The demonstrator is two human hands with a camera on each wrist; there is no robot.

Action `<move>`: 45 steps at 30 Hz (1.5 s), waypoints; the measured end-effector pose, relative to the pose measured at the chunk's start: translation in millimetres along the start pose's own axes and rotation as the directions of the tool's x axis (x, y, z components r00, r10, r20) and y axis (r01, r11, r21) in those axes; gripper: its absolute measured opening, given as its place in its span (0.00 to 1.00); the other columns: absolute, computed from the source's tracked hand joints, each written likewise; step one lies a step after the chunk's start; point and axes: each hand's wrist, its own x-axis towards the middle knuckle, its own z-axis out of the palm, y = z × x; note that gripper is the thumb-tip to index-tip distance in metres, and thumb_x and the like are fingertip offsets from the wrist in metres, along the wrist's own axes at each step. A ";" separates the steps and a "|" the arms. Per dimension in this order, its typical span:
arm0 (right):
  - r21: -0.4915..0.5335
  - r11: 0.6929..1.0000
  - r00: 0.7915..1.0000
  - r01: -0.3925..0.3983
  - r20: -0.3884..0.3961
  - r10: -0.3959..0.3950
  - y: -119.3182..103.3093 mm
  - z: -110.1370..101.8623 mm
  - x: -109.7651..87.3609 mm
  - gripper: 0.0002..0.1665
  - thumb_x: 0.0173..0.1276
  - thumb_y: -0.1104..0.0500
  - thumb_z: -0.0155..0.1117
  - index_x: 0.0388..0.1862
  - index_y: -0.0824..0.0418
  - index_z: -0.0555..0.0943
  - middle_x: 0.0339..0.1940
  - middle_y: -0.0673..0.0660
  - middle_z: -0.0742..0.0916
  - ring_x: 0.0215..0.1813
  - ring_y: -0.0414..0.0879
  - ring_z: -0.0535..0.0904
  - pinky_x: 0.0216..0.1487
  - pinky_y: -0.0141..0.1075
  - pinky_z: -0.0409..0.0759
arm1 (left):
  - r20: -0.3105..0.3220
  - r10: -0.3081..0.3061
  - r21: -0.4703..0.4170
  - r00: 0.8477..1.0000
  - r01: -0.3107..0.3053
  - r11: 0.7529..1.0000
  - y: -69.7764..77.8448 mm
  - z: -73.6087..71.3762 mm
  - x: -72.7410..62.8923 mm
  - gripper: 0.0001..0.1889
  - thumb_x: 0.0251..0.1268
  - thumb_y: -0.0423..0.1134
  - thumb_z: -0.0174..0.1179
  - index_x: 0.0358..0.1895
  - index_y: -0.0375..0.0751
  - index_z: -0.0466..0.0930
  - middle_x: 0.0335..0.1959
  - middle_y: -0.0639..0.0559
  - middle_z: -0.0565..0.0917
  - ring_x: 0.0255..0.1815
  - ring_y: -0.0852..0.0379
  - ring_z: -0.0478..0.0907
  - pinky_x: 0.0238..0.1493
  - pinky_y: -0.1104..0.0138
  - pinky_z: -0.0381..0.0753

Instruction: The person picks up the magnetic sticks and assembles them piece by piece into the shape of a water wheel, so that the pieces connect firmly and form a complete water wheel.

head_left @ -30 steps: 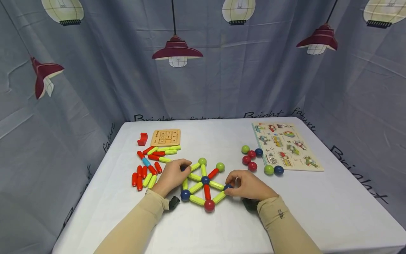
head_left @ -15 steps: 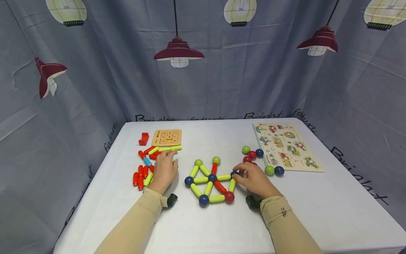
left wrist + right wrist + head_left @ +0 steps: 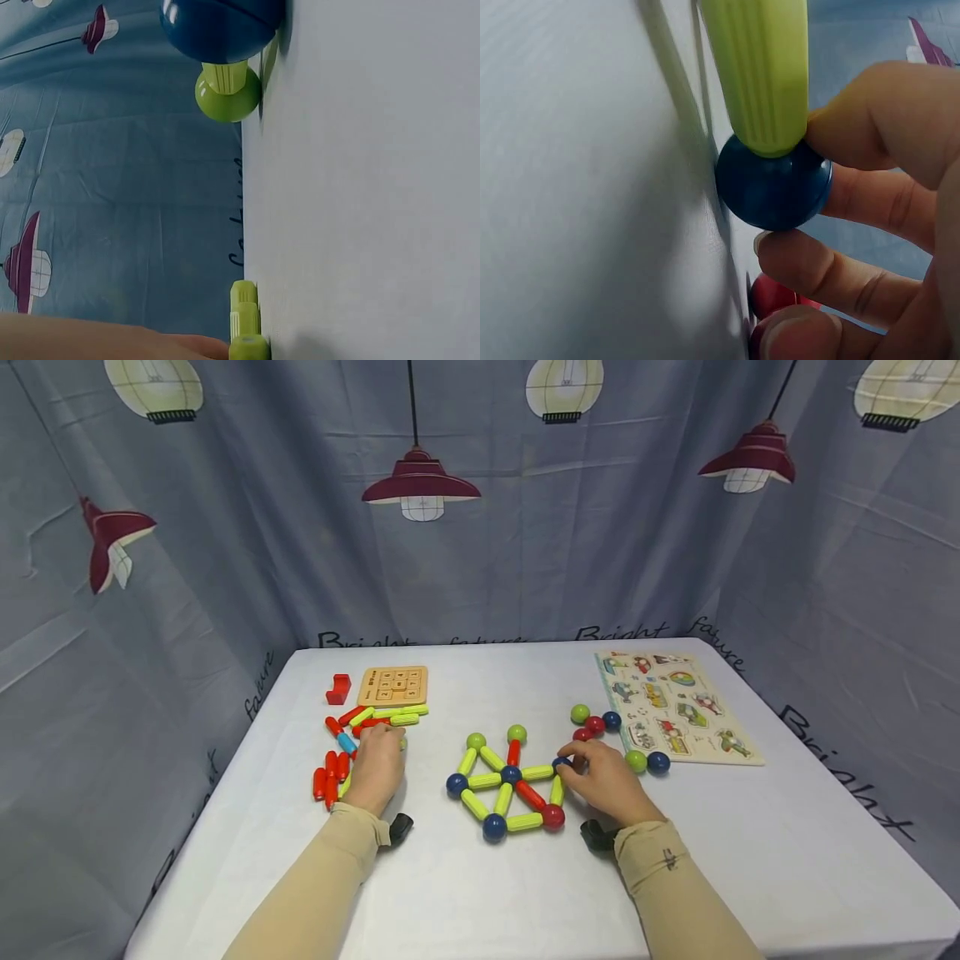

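Observation:
A flat wheel of magnetic sticks and balls lies on the table, its sticks meeting at a central blue ball (image 3: 511, 776). My right hand (image 3: 609, 781) pinches the blue ball (image 3: 774, 184) at the wheel's right corner, thumb against one side and fingers on the other; a yellow-green stick (image 3: 761, 75) joins this ball. A red ball (image 3: 552, 817) marks the near right corner, and two green balls (image 3: 517, 733) the far side. On the left, my left hand (image 3: 377, 770) reaches fingers-down into loose sticks, fingertips at a yellow-green stick (image 3: 247, 348); its grip is largely hidden.
Loose red sticks (image 3: 331, 781) lie left of my left hand. Behind it are a wooden number board (image 3: 393, 686) and a red block (image 3: 338, 689). Several loose balls, including a green ball (image 3: 580, 714), sit beside the picture board (image 3: 682, 706) at right.
My left hand has let go of the wheel and moved left to the loose sticks. The wheel has turned counterclockwise and shifted right, my right hand still on its blue ball.

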 end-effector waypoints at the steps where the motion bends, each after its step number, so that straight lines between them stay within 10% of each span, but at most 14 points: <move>1: 0.001 1.000 1.000 0.005 -0.003 -0.005 0.0 0.0 0.0 0.14 0.69 0.52 0.70 0.51 0.52 0.85 0.39 0.52 0.84 0.41 0.48 0.76 0.40 0.38 0.75 | -0.006 0.006 0.013 1.000 -0.006 1.000 -1.4 -0.2 0.5 0.16 0.68 0.23 0.61 0.57 0.30 0.85 0.54 0.33 0.83 0.57 0.36 0.75 0.61 0.50 0.79; 18: 0.016 1.000 1.000 0.018 0.001 -0.018 -2.2 -0.4 -0.1 0.12 0.68 0.52 0.70 0.50 0.50 0.85 0.41 0.51 0.84 0.41 0.48 0.75 0.41 0.39 0.75 | 0.000 -0.070 -0.064 0.998 0.070 0.995 1.4 0.7 5.1 0.16 0.74 0.41 0.63 0.57 0.38 0.76 0.43 0.40 0.87 0.41 0.43 0.83 0.47 0.50 0.85; 23: 0.025 0.999 1.000 0.022 0.013 -0.022 -2.7 -1.7 -0.3 0.12 0.68 0.52 0.70 0.50 0.50 0.85 0.40 0.50 0.84 0.41 0.48 0.76 0.42 0.39 0.75 | -0.039 0.011 -0.204 0.999 -0.019 0.979 28.3 -7.7 6.9 0.16 0.75 0.45 0.62 0.59 0.43 0.78 0.47 0.45 0.88 0.45 0.47 0.84 0.49 0.54 0.84; 26: 0.034 0.999 1.000 0.020 0.014 -0.021 -2.8 -1.7 -1.9 0.12 0.68 0.52 0.70 0.49 0.49 0.85 0.40 0.50 0.84 0.41 0.48 0.75 0.41 0.39 0.75 | 0.054 0.101 -0.388 0.993 -0.072 0.919 56.8 -14.3 15.7 0.15 0.76 0.42 0.62 0.60 0.43 0.78 0.50 0.47 0.88 0.49 0.51 0.84 0.53 0.56 0.85; 32: 0.058 0.998 1.000 -0.001 0.026 0.000 -2.3 2.9 -4.6 0.13 0.69 0.51 0.69 0.50 0.48 0.85 0.40 0.49 0.83 0.40 0.47 0.75 0.40 0.39 0.75 | 0.239 0.290 -0.421 0.927 -0.170 0.891 87.5 -4.3 42.6 0.14 0.74 0.38 0.64 0.59 0.43 0.81 0.49 0.49 0.88 0.49 0.55 0.84 0.52 0.61 0.85; 45: 0.029 1.000 1.000 0.001 0.023 -0.002 -1.1 2.7 -1.7 0.13 0.70 0.50 0.68 0.51 0.47 0.85 0.40 0.49 0.83 0.40 0.47 0.75 0.41 0.38 0.75 | 0.404 0.428 -0.224 0.808 -0.366 0.903 105.2 12.7 55.0 0.17 0.75 0.34 0.60 0.64 0.41 0.81 0.55 0.46 0.87 0.54 0.53 0.83 0.59 0.61 0.82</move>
